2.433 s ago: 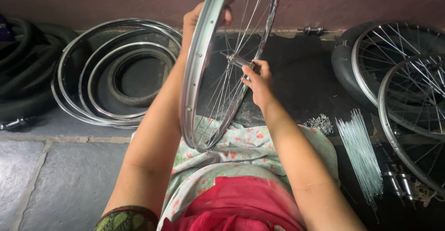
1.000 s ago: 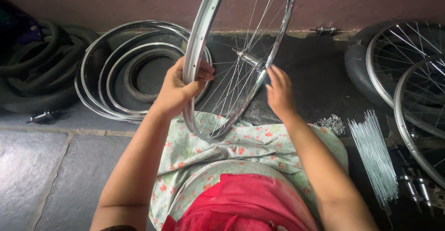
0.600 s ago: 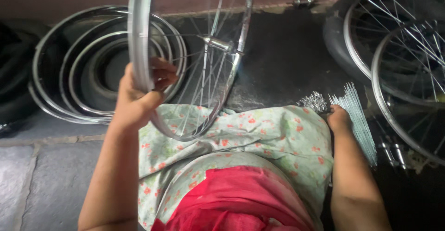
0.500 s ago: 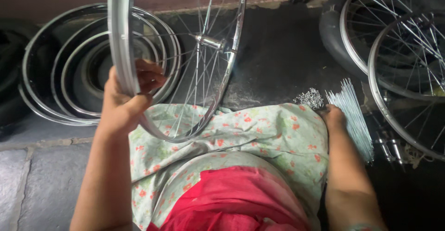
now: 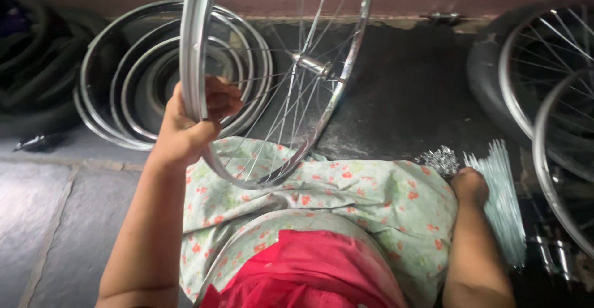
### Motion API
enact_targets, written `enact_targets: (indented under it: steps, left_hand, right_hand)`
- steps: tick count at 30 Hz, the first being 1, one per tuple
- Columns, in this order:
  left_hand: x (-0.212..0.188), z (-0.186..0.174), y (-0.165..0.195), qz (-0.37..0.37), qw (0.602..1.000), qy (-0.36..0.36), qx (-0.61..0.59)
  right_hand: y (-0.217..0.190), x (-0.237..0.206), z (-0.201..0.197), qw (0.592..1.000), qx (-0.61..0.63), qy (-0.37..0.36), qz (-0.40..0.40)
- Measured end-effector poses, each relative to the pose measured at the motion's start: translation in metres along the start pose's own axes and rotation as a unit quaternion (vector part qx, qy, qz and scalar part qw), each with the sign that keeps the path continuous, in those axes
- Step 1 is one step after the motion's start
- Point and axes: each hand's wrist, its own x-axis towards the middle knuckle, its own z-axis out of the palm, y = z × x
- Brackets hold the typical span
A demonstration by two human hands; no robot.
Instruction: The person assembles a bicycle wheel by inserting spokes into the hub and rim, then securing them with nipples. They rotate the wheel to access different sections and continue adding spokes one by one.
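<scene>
A silver bicycle wheel rim (image 5: 197, 42) with spokes and a hub (image 5: 311, 65) stands upright, its lower edge resting on my lap, which is covered by a floral cloth (image 5: 346, 200). My left hand (image 5: 189, 125) grips the near side of the rim. My right hand (image 5: 470, 185) is down at my right side, fingers against a bundle of loose silver spokes (image 5: 504, 196) on the dark floor; whether it holds any is hidden. A small heap of spoke nipples (image 5: 439, 159) lies just beside that hand.
Several bare rims (image 5: 117, 98) lie stacked on the floor at the left, beside black tyres (image 5: 34, 73). Two spoked wheels (image 5: 550, 98) lean at the right. A wall runs along the back. Grey stone slabs (image 5: 49, 221) lie at lower left.
My right hand left the wheel and dropped to the loose spokes at my right. My left hand moved from the rim's top to its near side and now holds it alone.
</scene>
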Motion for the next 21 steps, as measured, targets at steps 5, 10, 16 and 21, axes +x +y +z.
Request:
enact_targets:
  steps: [5,10,16,21]
  left_hand:
    - [0.003,-0.008,0.002,-0.004,1.000,-0.007,-0.012]
    - [0.003,-0.004,0.003,-0.014,1.000,-0.003,-0.013]
    - [0.004,0.004,0.001,-0.013,1.000,-0.017,0.008]
    - [0.012,0.026,-0.008,0.007,0.999,-0.020,0.042]
  right_hand:
    - [-0.001,0.002,-0.005,0.997,0.018,-0.063,0.033]
    - [-0.012,0.011,-0.013,0.996,-0.017,-0.073,0.049]
    - [-0.013,0.009,-0.012,0.997,-0.035,-0.060,0.025]
    - [-0.004,0.007,-0.014,0.994,0.011,-0.067,0.088]
